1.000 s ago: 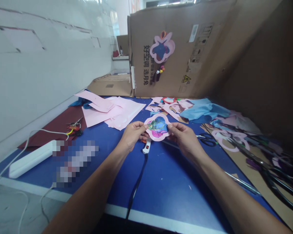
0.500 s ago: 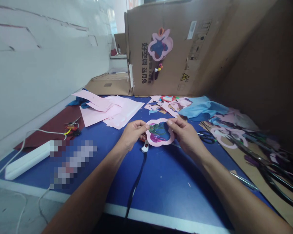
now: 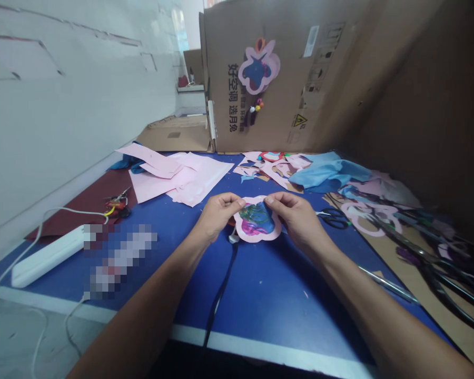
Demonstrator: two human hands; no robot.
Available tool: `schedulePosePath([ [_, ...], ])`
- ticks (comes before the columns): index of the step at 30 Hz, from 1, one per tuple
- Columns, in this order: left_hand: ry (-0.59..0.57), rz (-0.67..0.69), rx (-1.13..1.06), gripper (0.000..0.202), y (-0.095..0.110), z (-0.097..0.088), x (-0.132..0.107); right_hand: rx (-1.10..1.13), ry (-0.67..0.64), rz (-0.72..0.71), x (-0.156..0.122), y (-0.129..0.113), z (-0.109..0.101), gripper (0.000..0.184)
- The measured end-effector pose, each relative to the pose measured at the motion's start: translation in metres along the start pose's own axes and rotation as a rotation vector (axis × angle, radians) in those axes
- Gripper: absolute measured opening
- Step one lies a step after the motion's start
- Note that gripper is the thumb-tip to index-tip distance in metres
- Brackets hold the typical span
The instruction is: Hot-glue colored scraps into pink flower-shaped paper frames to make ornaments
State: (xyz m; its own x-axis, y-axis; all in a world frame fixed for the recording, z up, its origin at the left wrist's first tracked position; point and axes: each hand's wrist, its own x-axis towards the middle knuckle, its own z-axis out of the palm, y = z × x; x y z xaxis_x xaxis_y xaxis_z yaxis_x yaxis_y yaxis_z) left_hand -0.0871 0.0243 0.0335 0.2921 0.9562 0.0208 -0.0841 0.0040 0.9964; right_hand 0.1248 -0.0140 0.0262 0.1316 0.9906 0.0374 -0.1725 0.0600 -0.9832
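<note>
Between my two hands is a flower-shaped pink paper frame (image 3: 277, 231) with shiny blue, green and magenta fabric across its middle. My left hand (image 3: 220, 215) pinches its left edge between thumb and fingers. At the upper right edge, my right hand (image 3: 296, 215) grips it, the thumb lying over the fabric. The piece is held above the blue table (image 3: 260, 316). Just under it, partly hidden by the frame and my left hand, lies a white-tipped tool (image 3: 234, 238) with a black cord running toward the front edge.
A similar flower ornament (image 3: 243, 73) hangs on the cardboard box (image 3: 284, 126) at the back. Pink sheets (image 3: 205, 176), blue cloth (image 3: 329, 172) and paper scraps lie behind. Scissors (image 3: 334, 218) and large shears (image 3: 422, 255) are at right. A white power strip (image 3: 49, 258) is left.
The flower piece has dropped slightly and tilted. My right thumb has shifted left along its upper edge onto the fabric. The left hand keeps its pinch.
</note>
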Motion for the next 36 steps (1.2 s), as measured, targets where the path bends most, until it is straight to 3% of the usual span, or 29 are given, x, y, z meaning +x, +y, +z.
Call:
schedulePosePath([
  [14,-0.075,0.032,-0.002,0.035,-0.004,0.005,-0.003,-0.019,-0.022,0.005,-0.006,-0.006,0.008,0.05],
  [31,0.014,0.07,0.049,0.024,-0.002,0.008,-0.002,-0.036,-0.108,0.031,-0.006,-0.003,0.005,0.052],
  [36,0.008,0.079,0.039,0.024,-0.002,0.009,-0.002,-0.139,-0.087,-0.043,-0.005,-0.004,0.007,0.053],
])
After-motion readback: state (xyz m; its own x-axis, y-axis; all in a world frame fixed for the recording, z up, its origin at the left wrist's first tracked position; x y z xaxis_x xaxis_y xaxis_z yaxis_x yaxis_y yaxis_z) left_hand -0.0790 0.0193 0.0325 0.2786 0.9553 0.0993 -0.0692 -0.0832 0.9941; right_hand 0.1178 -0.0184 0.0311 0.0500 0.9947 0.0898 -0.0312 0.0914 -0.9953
